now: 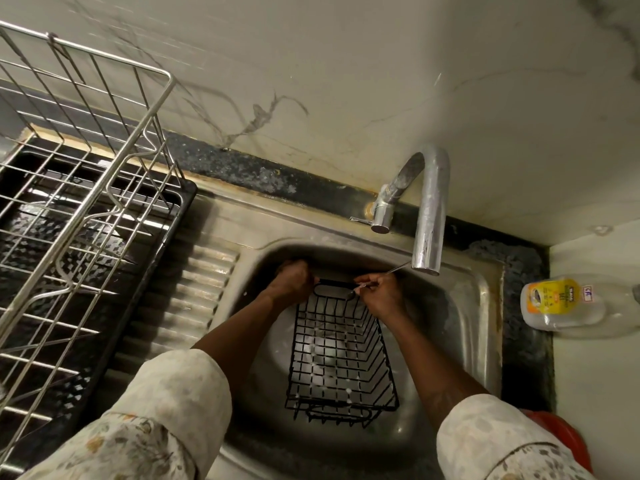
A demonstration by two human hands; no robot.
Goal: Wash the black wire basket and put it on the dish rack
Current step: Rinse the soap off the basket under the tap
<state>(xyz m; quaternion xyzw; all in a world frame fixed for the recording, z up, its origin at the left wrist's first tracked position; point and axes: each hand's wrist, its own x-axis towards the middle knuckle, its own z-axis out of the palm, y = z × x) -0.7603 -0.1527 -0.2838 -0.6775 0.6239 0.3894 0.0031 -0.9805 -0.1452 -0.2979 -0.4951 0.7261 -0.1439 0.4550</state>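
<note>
The black wire basket (pixel 341 355) stands in the steel sink (pixel 460 327), its far end tilted up toward the tap. My left hand (pixel 294 280) is closed around the left side of the basket's far top rim. My right hand (pixel 379 292) is at the right side of that rim and pinches a thin metal spoon (pixel 398 268); its handle points toward the spout and its bowl lies by the rim. The silver wire dish rack (pixel 83 188) stands on a black drip tray (pixel 180 216) at the left, with nothing in it.
A chrome tap (pixel 427 209) arches over the sink's far right; no water is visibly running. A ribbed draining board (pixel 197 289) lies between sink and rack. A plastic bottle with a yellow label (pixel 564 303) lies on the right counter. A red object (pixel 561 434) shows at the bottom right.
</note>
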